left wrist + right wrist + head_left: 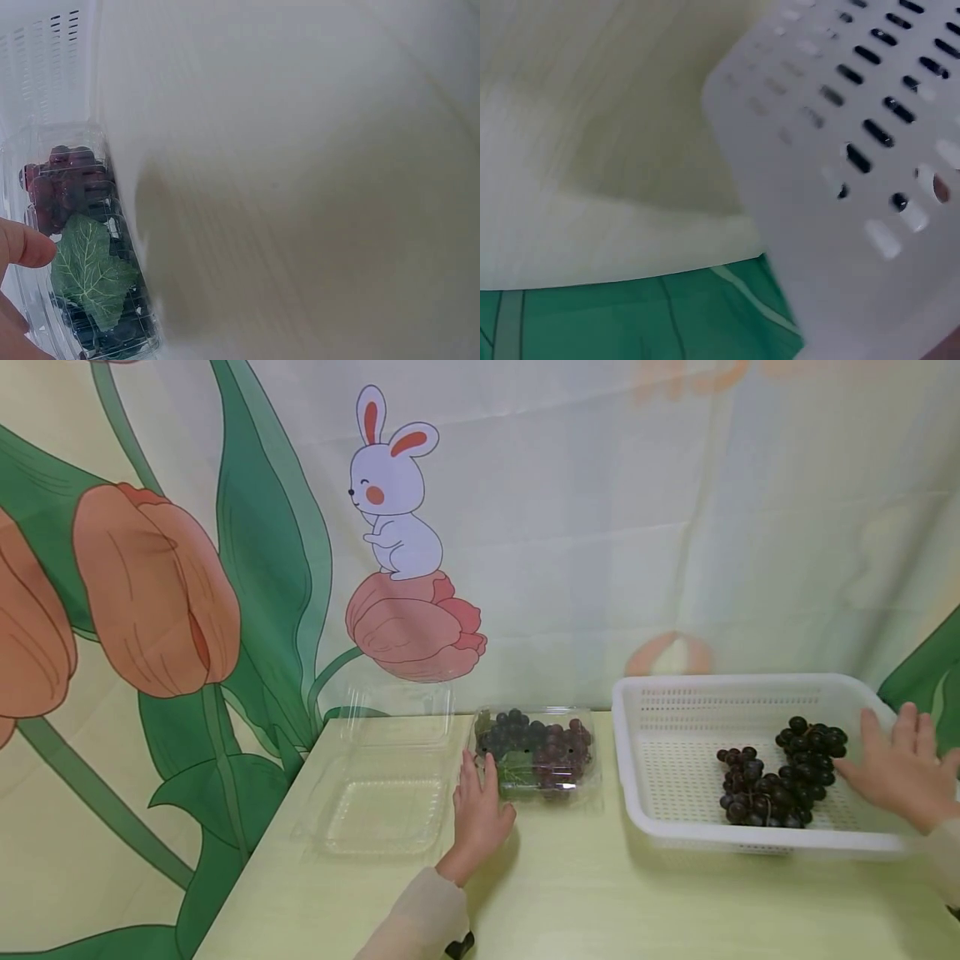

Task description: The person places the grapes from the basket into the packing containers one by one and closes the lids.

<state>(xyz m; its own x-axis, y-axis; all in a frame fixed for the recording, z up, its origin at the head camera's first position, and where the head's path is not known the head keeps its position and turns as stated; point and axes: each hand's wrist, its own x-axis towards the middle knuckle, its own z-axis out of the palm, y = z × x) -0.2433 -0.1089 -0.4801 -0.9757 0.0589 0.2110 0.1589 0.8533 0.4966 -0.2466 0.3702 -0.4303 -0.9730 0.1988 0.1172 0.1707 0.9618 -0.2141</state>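
Note:
My left hand reaches to the left front corner of a lidded clear plastic box, fingers extended at its edge; whether they touch cannot be told. Inside the box are dark and reddish grapes and a green leaf, which the left wrist view shows lying under the clear lid. Over the right end of a white perforated basket hovers my right hand, fingers spread and holding nothing. Bunches of dark grapes lie in that basket. From the right wrist, the basket's slotted side wall hides most of that hand.
An empty clear plastic box lies with its lid raised, left of the filled one. A pale yellow table carries everything. Behind it hangs a printed cloth with a rabbit and tulips.

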